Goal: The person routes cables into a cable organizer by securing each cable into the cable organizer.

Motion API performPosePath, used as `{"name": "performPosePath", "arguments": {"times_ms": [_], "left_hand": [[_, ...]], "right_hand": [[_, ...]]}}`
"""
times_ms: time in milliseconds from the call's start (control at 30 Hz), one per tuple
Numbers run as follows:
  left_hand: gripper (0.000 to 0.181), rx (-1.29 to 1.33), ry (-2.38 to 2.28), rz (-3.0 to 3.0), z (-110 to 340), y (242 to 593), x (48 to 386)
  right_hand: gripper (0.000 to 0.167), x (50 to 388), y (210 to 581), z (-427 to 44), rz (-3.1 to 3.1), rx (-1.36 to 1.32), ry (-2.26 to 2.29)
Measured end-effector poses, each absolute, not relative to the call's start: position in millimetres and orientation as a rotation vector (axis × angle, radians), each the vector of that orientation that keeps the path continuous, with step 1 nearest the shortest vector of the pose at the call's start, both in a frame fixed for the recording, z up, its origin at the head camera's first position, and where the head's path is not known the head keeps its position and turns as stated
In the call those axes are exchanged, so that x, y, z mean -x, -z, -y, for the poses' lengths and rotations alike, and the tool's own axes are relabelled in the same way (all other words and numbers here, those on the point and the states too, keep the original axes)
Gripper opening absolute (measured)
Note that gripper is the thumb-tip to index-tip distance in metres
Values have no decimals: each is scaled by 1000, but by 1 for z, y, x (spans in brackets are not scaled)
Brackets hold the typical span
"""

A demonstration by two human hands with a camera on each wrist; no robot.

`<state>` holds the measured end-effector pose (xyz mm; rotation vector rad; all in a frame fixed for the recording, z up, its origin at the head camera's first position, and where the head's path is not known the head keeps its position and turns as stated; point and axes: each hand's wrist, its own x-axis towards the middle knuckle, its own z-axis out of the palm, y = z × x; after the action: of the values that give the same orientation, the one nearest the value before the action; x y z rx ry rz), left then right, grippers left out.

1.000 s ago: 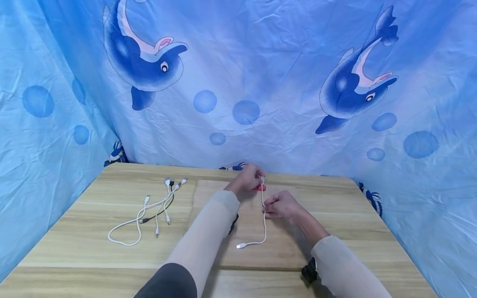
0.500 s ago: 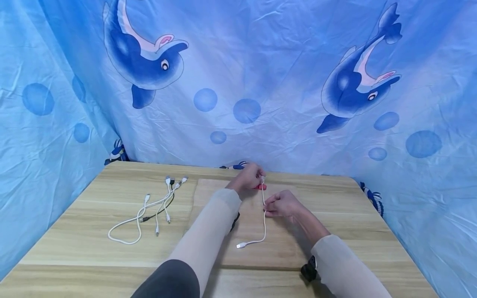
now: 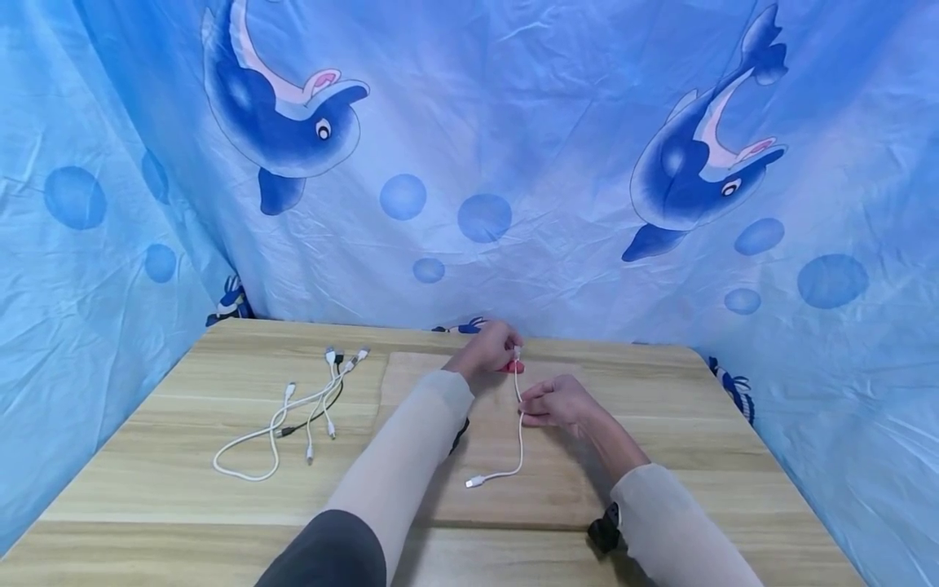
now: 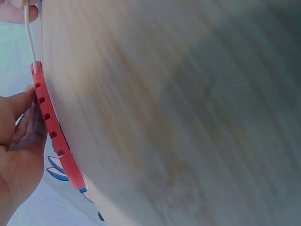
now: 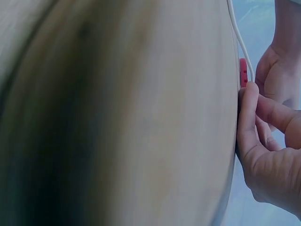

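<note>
A white cable runs down a wooden board, its near plug lying on the board. At the board's far edge my left hand pinches the cable's upper plug. Beside and under that hand is a red holder; the left wrist view shows the red holder as a strip with several notches, the cable at one end notch. Nearer to me, my right hand pinches the cable midway. In the right wrist view the fingers of the right hand hold the cable.
Several white cables and a black one lie tangled on the wooden table, left of the board. A blue curtain with dolphins hangs behind the table and along its sides.
</note>
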<state>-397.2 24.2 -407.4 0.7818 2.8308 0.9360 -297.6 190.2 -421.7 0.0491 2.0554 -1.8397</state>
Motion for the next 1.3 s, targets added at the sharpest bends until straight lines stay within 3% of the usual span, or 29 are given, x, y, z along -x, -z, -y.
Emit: {"name": "performPosePath", "arguments": {"times_ms": [367,467,1300], "left_hand": [[25,-723,-920,-2882,-6,384,390],[32,-715,-947,-2878,5,377,388],[29,-701,-939,-2968,129,371,375]], "right_hand": [[23,299,426,-192,-2044,-79,1867],[23,299,428,-193,-2051,-88,1871],[21,296,432,-193,-2086,-109,1900]]}}
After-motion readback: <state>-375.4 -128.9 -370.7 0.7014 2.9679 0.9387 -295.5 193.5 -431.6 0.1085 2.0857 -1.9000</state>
